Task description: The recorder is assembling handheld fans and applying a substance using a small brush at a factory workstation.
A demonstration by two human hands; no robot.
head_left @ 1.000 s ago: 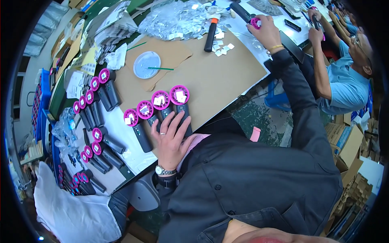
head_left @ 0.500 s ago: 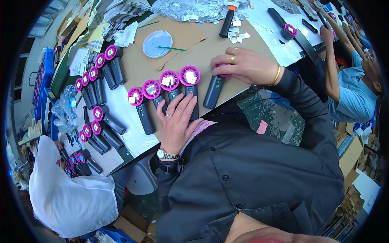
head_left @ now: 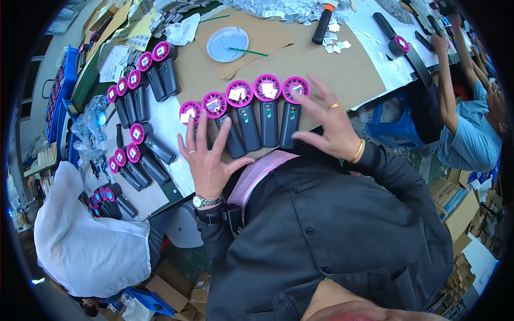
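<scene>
Nearest, the left hand [head_left: 208, 166] has its fingers spread wide over the handles at the left end of a row of five handheld fans [head_left: 248, 128]; it grips nothing, and whether the fingertips touch cannot be told. The right hand [head_left: 340, 134] is likewise wide, thumb by the near end of the rightmost fan [head_left: 290, 123] and fingers by its pink head; contact there cannot be confirmed.

The five fans lie side by side at the near edge of the table, handles toward the person, heads away, with white pieces [head_left: 267, 90] on the heads. The leftmost handle is largely hidden by the left hand.

The step in hand is judged to be setting the fans in an even row. The next move calls for clearing the fingers without nudging a handle, or a light push where the row fans out.

Beyond, to the left, lie more fans [head_left: 155, 83]. Farther still are a round lid [head_left: 219, 45] bearing a green strip [head_left: 248, 52], a black-handled tool [head_left: 323, 25] and, at far right, a lone fan [head_left: 399, 45].
</scene>
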